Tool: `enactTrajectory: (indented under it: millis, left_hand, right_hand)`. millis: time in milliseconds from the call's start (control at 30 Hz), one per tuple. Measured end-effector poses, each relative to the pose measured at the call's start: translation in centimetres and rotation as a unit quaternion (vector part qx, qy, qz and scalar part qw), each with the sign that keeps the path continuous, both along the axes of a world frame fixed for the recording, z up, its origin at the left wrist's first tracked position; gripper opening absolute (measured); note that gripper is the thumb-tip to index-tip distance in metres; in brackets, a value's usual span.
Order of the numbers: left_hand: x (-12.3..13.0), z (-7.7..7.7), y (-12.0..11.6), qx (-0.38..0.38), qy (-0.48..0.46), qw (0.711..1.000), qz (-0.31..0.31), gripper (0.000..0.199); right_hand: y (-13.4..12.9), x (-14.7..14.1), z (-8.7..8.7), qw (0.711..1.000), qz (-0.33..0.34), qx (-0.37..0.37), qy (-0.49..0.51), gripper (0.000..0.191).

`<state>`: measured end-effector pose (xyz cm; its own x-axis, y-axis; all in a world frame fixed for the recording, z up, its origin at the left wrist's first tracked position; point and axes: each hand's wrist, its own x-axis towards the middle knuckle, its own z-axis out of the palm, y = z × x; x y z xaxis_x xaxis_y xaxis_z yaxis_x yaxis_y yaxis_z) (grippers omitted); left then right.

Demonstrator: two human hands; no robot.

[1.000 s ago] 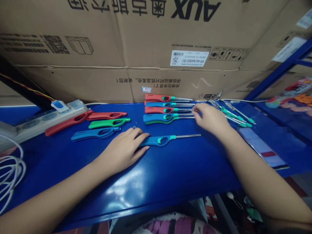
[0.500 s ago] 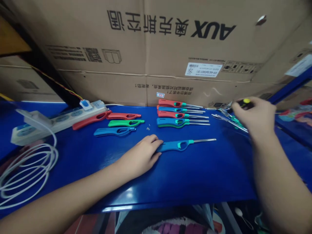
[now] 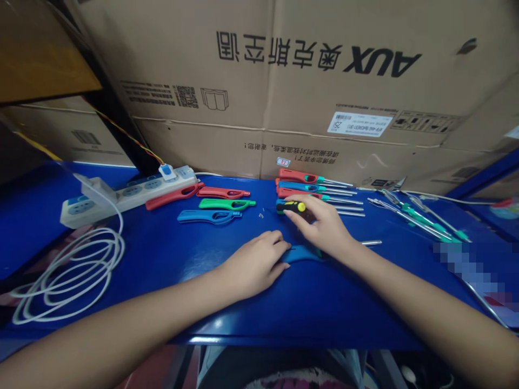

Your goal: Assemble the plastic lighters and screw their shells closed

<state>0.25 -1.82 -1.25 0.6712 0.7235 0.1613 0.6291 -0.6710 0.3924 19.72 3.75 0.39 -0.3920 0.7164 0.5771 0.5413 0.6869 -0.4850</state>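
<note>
Cardboard box [image 3: 300, 97] at twelve o'clock, contents hidden. Right hand [image 3: 326, 224], curled round black-yellow tool [image 3: 297, 207], came from three o'clock; left hand [image 3: 257, 265] pinches blue lighter [image 3: 303, 253].

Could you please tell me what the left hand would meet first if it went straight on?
Likely the right hand, though depth is unclear and the left hand might pass beneath it.

"What did the blue shelf [image 3: 243, 319] carry?"
"On its left, a power strip [image 3: 140, 195] and a coiled white cable [image 3: 115, 246]; beside them, red, green and blue lighter bodies [image 3: 208, 203]"
"And further right?"
"A row of lighters [image 3: 295, 175], loose metal rods [image 3: 421, 222] and, nearer the front edge, one blue lighter [image 3: 304, 253]"
</note>
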Motion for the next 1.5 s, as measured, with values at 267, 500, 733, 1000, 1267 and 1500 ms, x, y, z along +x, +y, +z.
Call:
enactTrajectory:
  millis: [267,500,733,1000,1267,1500]
  left_hand:
    - [-0.1,-0.8,0.4,-0.014,-0.044,0.999,-0.015,0.034]
    - [0.5,-1.8,0.6,-0.053,-0.132,0.990,-0.005,0.036]
    - [0.7,-1.2,0.5,-0.081,-0.228,0.969,0.051,0.050]
    - [0.9,-0.1,0.3,-0.054,-0.295,0.952,0.055,0.013]
    - [0.9,-0.1,0.5,-0.016,-0.320,0.946,0.038,0.004]
    - [0.9,-0.5,0.7,-0.002,-0.319,0.948,0.019,0.005]
  right_hand:
    - [-0.7,0.6,0.4,0.989,-0.059,-0.053,0.127,0.022]
    - [-1.2,2.6,2.0,0.915,-0.073,-0.134,0.374,0.031]
    - [-1.4,3.1,1.8,0.887,-0.028,-0.236,0.396,0.037]
    - [-1.6,2.9,1.7,0.850,-0.022,-0.292,0.438,0.034]
    - [-1.6,2.8,1.9,0.826,-0.011,-0.304,0.474,0.037]
    - [-1.8,2.7,1.7,0.830,0.016,-0.289,0.476,0.035]
